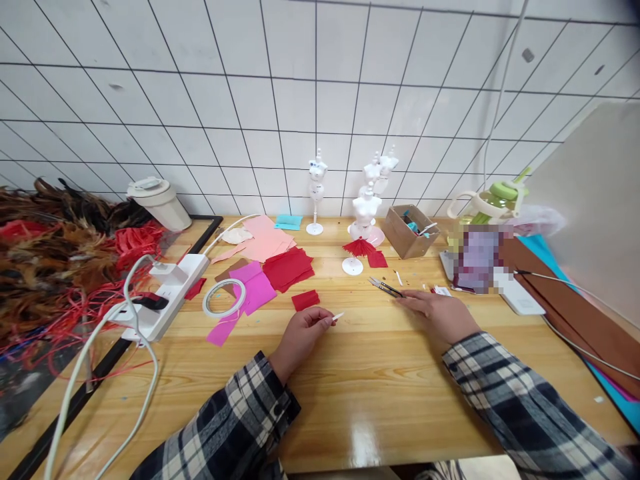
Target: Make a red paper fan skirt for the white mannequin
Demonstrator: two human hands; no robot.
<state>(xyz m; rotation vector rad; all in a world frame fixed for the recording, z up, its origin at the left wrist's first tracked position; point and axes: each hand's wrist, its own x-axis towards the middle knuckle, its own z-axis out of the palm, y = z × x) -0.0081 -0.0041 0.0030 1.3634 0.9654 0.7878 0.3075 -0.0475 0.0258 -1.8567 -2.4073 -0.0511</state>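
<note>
My left hand [306, 333] is closed in a pinch on a small white strip [339, 316], whose tip sticks out beyond the fingertips. To the right, my right hand [437, 312] lies low over the table with its fingers on the handle end of small thread snips [384, 287]. The snips' blades point away to the left. Just beyond my left hand is a small red paper stack [305, 301]. Past the snips, a pleated red paper piece [359, 247] rests against a white mini mannequin [367, 208], beside a red square [377, 259].
White mannequins [316, 190] stand along the tiled wall. Nearby are a cardboard box [410, 233], a tape roll [206, 305], red sheets [289, 269] and magenta paper [255, 287]. At left lie a power strip [170, 293] and feathers [45, 260]; a phone [477, 257] and bottle [500, 197] stand right.
</note>
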